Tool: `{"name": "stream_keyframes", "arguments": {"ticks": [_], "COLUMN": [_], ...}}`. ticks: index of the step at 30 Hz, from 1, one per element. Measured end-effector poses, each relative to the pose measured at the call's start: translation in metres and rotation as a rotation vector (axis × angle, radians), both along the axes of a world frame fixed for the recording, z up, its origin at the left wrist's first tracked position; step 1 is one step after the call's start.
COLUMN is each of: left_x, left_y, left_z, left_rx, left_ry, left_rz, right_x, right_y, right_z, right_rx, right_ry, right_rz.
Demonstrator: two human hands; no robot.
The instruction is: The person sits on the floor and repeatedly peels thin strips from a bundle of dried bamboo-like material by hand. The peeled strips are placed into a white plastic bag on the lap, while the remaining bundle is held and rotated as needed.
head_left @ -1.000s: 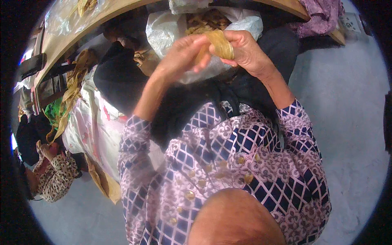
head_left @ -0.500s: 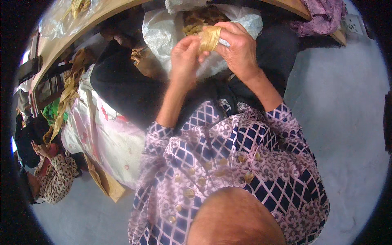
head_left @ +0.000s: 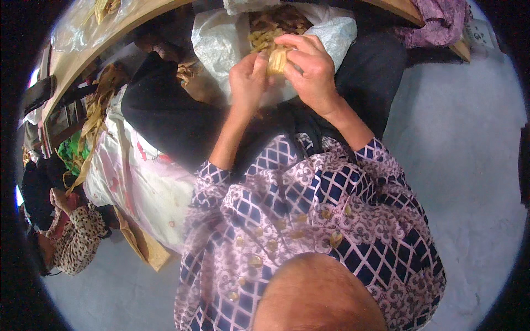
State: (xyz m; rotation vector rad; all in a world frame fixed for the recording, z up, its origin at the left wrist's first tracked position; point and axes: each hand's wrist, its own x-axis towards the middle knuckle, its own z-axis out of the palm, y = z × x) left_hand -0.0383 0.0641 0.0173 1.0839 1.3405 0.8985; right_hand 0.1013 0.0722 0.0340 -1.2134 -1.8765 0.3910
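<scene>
Two hands, left hand (head_left: 248, 77) and right hand (head_left: 312, 69); one tan bundle (head_left: 277, 60) between their fingers; one white sack (head_left: 221, 47) just beyond the fingertips.

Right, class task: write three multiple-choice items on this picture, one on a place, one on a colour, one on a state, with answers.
1. Where is the small tan folded bundle?
A. on the floor
B. between both hands, above the white plastic bag
C. on the wooden table

2. What colour is the floor?
A. pale grey
B. red
C. green

3. How is the white plastic bag?
A. tied shut
B. folded flat
C. open, with tan strips inside

Answers: 1 B, the left hand and right hand both pinch it; 2 A, bare pale grey surface; 3 C, its mouth gapes over the strips.
</scene>
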Motion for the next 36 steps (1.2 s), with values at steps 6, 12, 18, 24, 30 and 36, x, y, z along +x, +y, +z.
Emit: {"name": "stream_keyframes", "arguments": {"ticks": [6, 12, 18, 24, 30, 36], "left_x": [0.004, -0.007, -0.008, -0.02, -0.014, -0.014], "left_y": [-0.005, -0.008, -0.013, -0.015, -0.016, -0.021], "left_z": [0.001, -0.011, 0.0, 0.005, -0.002, 0.002], "left_rx": [-0.22, -0.365, -0.534, -0.427, -0.531, -0.508], "left_ry": [-0.402, -0.746, -0.854, -0.478, -0.739, -0.785], "left_rz": [0.108, -0.009, 0.082, -0.027, -0.075, 0.067], "right_x": [0.014, 0.02, 0.016, 0.031, 0.003, 0.007], "right_y": [0.007, -0.001, -0.003, -0.005, -0.009, -0.01], "right_z": [-0.01, -0.005, -0.015, -0.022, 0.006, 0.005], "right_rx": [-0.23, -0.274, -0.454, -0.741, -1.091, -1.077], "right_ry": [0.054, 0.246, 0.926, 0.85, 0.902, 1.275], "right_rz": [0.035, 0.164, -0.039, 0.071, 0.226, 0.027]}}
